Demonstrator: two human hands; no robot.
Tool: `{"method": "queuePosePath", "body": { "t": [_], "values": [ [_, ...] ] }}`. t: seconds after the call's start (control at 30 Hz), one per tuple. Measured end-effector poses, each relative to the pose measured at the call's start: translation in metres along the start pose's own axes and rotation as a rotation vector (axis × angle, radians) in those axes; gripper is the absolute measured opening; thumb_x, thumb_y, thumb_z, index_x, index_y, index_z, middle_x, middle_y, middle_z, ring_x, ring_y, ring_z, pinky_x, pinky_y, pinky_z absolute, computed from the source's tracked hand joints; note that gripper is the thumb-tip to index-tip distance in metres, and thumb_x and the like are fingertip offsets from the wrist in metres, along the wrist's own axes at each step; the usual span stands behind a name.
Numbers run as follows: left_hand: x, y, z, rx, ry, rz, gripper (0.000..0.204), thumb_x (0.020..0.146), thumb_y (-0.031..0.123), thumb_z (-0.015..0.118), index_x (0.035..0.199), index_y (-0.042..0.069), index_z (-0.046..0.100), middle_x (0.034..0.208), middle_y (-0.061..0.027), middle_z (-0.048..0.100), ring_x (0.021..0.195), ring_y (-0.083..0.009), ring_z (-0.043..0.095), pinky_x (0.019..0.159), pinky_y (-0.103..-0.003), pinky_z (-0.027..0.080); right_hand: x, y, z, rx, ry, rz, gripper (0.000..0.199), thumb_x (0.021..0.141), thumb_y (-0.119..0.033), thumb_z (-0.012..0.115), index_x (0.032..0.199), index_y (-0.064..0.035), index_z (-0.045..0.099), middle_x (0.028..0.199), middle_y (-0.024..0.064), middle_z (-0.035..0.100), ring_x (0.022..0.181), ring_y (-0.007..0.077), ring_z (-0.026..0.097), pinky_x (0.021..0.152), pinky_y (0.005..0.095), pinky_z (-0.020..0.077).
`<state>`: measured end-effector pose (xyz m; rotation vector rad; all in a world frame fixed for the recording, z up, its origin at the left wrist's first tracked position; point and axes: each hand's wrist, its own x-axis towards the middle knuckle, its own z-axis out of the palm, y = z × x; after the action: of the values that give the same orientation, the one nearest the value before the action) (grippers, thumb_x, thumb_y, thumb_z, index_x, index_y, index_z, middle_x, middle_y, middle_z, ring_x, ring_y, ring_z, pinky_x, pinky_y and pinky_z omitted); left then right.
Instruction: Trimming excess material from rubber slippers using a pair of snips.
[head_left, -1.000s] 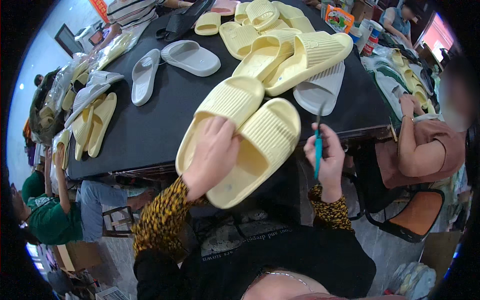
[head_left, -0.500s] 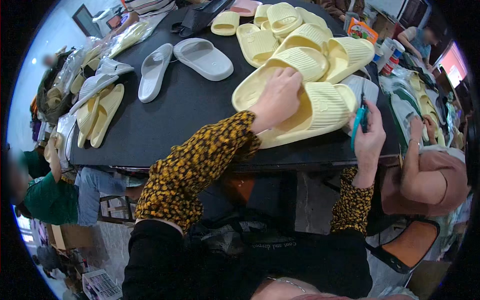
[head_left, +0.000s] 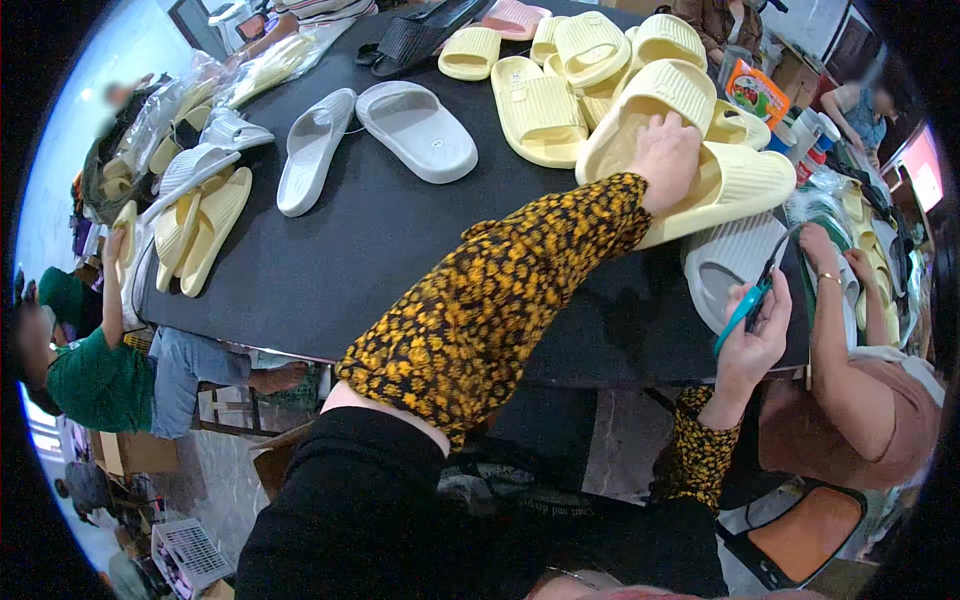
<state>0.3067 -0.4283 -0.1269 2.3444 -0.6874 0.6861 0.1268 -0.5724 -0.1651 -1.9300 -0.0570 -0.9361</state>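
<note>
My left hand (head_left: 668, 160) is closed on a pair of pale yellow slippers (head_left: 745, 185), pinching them where the two meet. They are tilted over the far right of the dark table, beside a heap of other yellow slippers (head_left: 545, 110). Teal-handled scissors (head_left: 742, 318) are gripped in my right hand (head_left: 755, 345), near the table's right front edge. Their dark blades point away from me, over the side of a light grey slipper (head_left: 730, 265). Two more grey slippers (head_left: 420, 132) lie apart on the left half of the table, joined by a thin tie.
Yellow and grey slippers (head_left: 205, 225) rest at the table's left edge, near a seated person in green (head_left: 100, 370). Black slippers (head_left: 415, 40) lie at the back. Close on my right, another person's arm (head_left: 828, 320) reaches over slippers. An orange-seated chair (head_left: 805, 535) stands lower right.
My left hand has carried the yellow pair away from me and to the right, uncovering the grey slipper. My right hand has shifted slightly nearer to me and right, still holding the scissors.
</note>
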Motion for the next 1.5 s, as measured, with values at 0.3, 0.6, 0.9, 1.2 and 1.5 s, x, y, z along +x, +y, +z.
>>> {"method": "queuePosePath", "body": {
  "t": [0.3,0.6,0.9,1.2,1.5],
  "values": [
    [0.02,-0.023,0.018,-0.018,-0.019,-0.08,0.025,0.076,0.017,0.064,0.09,-0.003,0.067,0.103,-0.0245,0.057,0.1,-0.0379,0.056,0.086,-0.041,0.048,-0.001,-0.015,0.023,-0.296,0.003,-0.193,0.043,0.079,-0.006,0.071,0.117,0.0023,0.055,0.107,0.0168,0.062,0.096,0.0248,0.061,0.085,0.0327,0.0469],
    [-0.031,-0.048,-0.058,0.137,0.124,0.226,0.027,0.082,0.023,0.061,0.097,0.0,0.062,0.102,-0.017,0.059,0.102,-0.0343,0.053,0.087,-0.043,0.044,-0.008,0.003,0.021,-0.165,0.073,-0.169,0.045,0.079,-0.002,0.071,0.12,0.0026,0.054,0.11,0.0139,0.061,0.093,0.0181,0.06,0.084,0.0302,0.0479],
    [-0.031,-0.119,-0.06,0.366,0.136,-0.138,0.032,0.079,0.03,0.063,0.105,0.012,0.067,0.122,-0.016,0.05,0.119,-0.0334,0.041,0.095,-0.05,0.031,-0.003,-0.016,0.023,-0.309,0.068,-0.288,0.044,0.078,-0.002,0.07,0.119,0.0029,0.055,0.103,0.0156,0.064,0.088,0.0216,0.065,0.079,0.031,0.0508],
    [-0.013,-0.145,-0.105,-0.55,-0.002,-0.276,0.021,0.079,0.017,0.064,0.094,0.004,0.07,0.106,-0.0058,0.062,0.1,-0.0186,0.056,0.084,-0.031,0.045,-0.007,-0.009,0.02,-0.287,0.075,-0.229,0.044,0.077,-0.006,0.073,0.118,0.0006,0.056,0.1,0.0152,0.065,0.085,0.0231,0.066,0.075,0.0312,0.0513],
    [0.008,-0.163,-0.142,-0.738,0.186,-0.284,0.025,0.083,0.019,0.065,0.097,-0.001,0.067,0.085,-0.0087,0.066,0.082,-0.0139,0.062,0.069,-0.027,0.049,-0.007,-0.011,0.019,-0.296,0.074,-0.27,0.045,0.077,-0.008,0.074,0.118,0.0001,0.057,0.104,0.0169,0.064,0.089,0.0251,0.066,0.078,0.0329,0.0508]
  ]
}}
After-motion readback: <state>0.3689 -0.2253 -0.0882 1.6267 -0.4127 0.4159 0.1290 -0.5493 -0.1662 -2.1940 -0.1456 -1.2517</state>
